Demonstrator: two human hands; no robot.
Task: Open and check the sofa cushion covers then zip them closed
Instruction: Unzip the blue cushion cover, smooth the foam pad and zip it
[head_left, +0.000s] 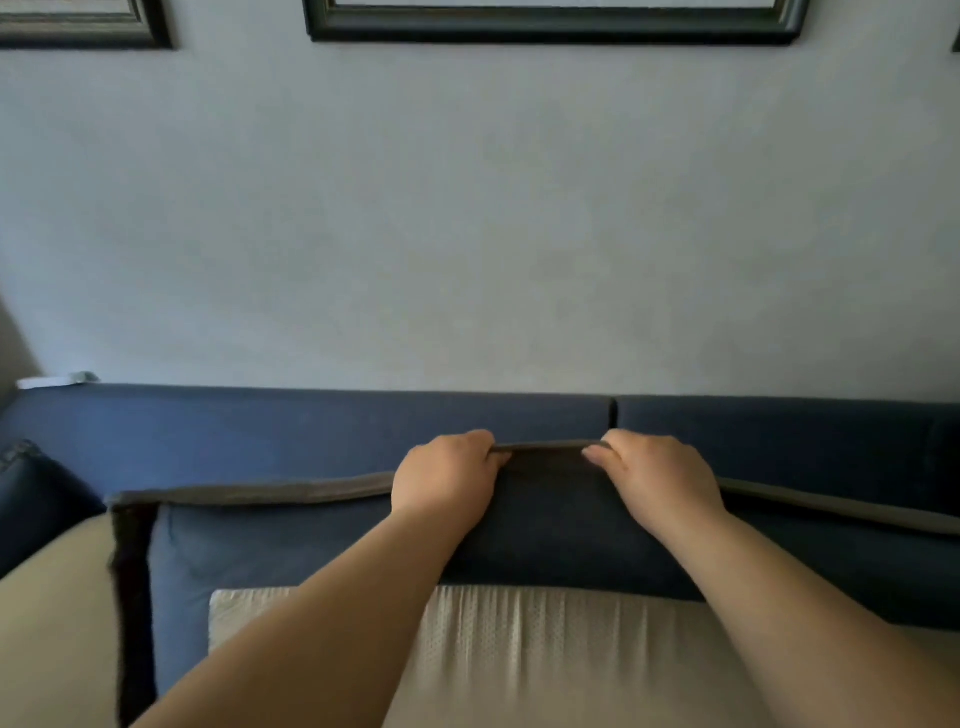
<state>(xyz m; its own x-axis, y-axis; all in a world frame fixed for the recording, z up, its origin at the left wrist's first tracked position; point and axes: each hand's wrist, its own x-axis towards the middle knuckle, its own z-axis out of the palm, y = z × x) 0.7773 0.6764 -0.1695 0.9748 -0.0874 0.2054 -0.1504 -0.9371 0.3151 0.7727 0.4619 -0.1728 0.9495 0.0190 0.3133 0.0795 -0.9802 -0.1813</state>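
A large dark blue cushion cover (561, 535) lies across the sofa seat in front of me, with a grey-brown edge strip (270, 491) running along its far side. My left hand (447, 480) and my right hand (657, 478) both grip that edge near its middle, a short gap between them, and lift it a little. Thumbs are under the edge, fingers curled over it. No zip pull is visible. A beige textured cushion (519, 654) lies closer to me, partly under my forearms.
The blue sofa back cushions (311, 421) stand behind the cover, split by a seam on the right. A dark blue pillow (31, 493) sits at the left. Picture frames (556, 31) hang on the grey wall above.
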